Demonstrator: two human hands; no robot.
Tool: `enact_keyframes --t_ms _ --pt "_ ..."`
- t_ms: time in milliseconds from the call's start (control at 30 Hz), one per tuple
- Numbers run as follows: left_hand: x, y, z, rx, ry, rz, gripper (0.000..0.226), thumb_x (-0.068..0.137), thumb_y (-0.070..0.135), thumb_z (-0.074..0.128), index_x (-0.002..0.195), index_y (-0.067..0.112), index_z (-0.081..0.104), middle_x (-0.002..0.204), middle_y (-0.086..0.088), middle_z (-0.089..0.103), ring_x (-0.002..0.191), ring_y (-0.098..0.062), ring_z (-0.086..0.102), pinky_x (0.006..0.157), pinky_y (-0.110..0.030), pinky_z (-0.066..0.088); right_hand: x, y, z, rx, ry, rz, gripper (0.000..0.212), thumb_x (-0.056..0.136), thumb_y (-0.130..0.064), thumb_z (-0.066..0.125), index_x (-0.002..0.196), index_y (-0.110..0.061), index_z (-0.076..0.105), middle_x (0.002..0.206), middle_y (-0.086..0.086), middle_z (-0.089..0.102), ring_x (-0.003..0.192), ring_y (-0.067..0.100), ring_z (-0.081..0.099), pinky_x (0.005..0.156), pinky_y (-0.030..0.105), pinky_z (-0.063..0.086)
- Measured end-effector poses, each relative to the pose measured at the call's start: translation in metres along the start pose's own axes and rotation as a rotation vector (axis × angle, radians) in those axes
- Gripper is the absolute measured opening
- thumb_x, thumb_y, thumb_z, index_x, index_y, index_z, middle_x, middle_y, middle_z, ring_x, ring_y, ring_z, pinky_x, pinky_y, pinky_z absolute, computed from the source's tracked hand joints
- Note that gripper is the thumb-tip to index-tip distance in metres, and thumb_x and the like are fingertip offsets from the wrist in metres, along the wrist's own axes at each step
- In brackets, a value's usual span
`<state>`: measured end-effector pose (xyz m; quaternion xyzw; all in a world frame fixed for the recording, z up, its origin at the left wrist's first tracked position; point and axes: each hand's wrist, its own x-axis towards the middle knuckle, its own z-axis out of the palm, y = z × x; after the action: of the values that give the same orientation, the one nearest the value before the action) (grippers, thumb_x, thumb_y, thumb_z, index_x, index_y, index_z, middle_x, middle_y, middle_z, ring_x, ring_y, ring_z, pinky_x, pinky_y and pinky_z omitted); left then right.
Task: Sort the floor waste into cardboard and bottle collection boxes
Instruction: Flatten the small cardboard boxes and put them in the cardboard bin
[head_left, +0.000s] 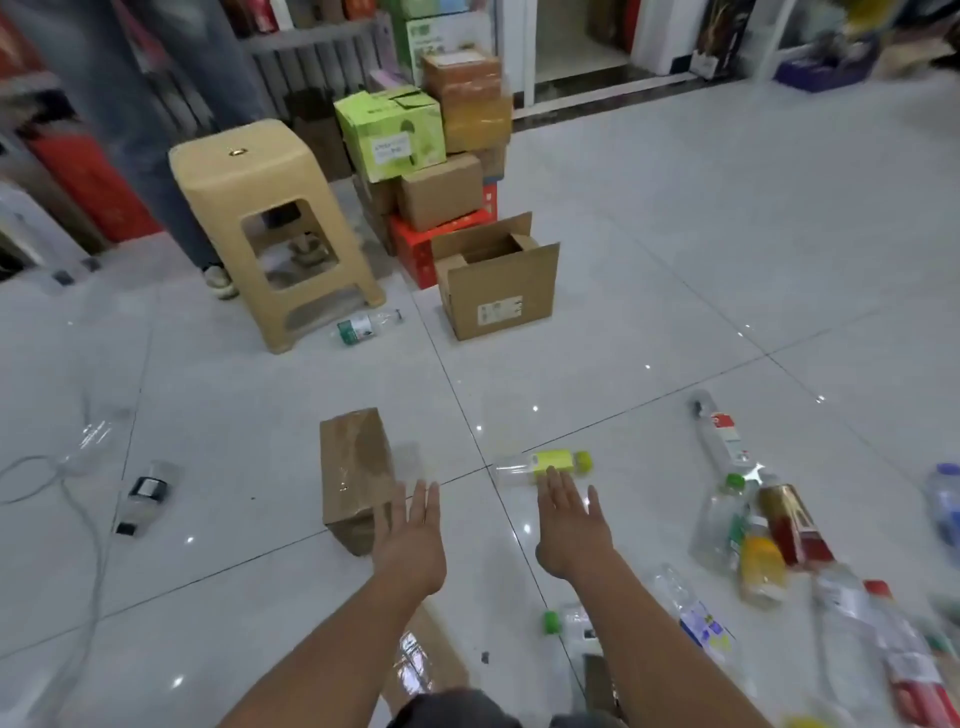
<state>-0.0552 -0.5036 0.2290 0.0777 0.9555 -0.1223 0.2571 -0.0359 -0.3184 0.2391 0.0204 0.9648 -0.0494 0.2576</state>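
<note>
A flattened brown cardboard piece (353, 473) lies on the white tiled floor in front of me. My left hand (410, 535) is stretched out flat over its near right corner, fingers straight, holding nothing. My right hand (569, 525) is also flat and empty, its fingertips just short of a clear bottle with a yellow label and green cap (545, 464) lying on its side. An open brown cardboard box (496, 291) stands farther ahead. Several more bottles (753, 535) lie scattered at the right.
A tan plastic stool (270, 223) stands at the left with a green-labelled bottle (366, 326) beside its leg. Stacked boxes (431, 156) sit behind the open box. A person's legs (156, 130) stand behind the stool. A white cable (78, 519) and clear bottles (145, 493) lie at the left.
</note>
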Motion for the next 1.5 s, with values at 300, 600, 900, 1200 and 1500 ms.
enact_keyframes --t_ms 300,600,900,1200,1500 --pt "0.134 -0.075 0.134 -0.338 0.232 -0.354 0.089 0.092 0.022 0.048 0.152 0.019 -0.018 0.159 -0.01 -0.022 0.146 -0.036 -0.016 0.116 -0.057 -0.005 0.174 -0.08 0.072 -0.173 0.114 -0.255 0.07 0.096 -0.01 0.031 0.153 -0.007 -0.009 0.16 0.003 -0.019 0.148 0.017 -0.016 0.121 0.042 -0.003" --pt "0.15 -0.121 0.157 -1.873 0.166 -0.487 0.083 0.088 0.0 0.045 0.153 0.033 0.005 0.152 -0.002 0.033 0.128 -0.025 0.04 0.105 -0.051 0.035 0.201 -0.121 0.105 -0.028 -0.182 -0.304 0.069 0.096 -0.008 0.032 0.152 -0.005 -0.008 0.161 0.008 -0.009 0.15 0.022 -0.007 0.121 0.043 0.006" --pt "0.167 -0.11 0.162 -2.029 0.094 -0.244 0.089 0.072 -0.015 0.037 0.141 0.042 0.039 0.14 0.008 0.049 0.127 -0.021 0.045 0.081 -0.042 0.045 0.243 -0.167 0.098 1.005 -0.324 -0.018 0.033 0.086 -0.012 0.042 0.117 -0.014 0.05 0.103 0.003 0.052 0.091 0.022 0.047 0.083 0.037 0.039" --pt "0.179 -0.099 0.204 -1.907 -0.153 -0.392 0.061 0.09 -0.008 0.037 0.146 0.016 0.033 0.124 -0.007 0.057 0.109 -0.024 0.057 0.1 -0.041 0.044 0.257 -0.114 0.093 1.135 -0.111 0.091 0.083 0.081 -0.048 0.069 0.145 -0.012 0.032 0.143 0.004 0.043 0.123 0.02 0.048 0.083 0.032 0.034" --pt "0.157 -0.093 0.268 -1.05 -0.282 -0.507 0.084 0.08 0.074 0.048 0.145 0.022 0.035 0.147 -0.011 0.023 0.137 -0.035 0.023 0.111 -0.044 0.028 0.258 -0.103 0.1 1.03 -0.333 0.002 0.076 0.076 -0.057 0.068 0.14 -0.026 0.042 0.149 -0.003 0.039 0.141 0.025 0.031 0.102 0.069 0.03"
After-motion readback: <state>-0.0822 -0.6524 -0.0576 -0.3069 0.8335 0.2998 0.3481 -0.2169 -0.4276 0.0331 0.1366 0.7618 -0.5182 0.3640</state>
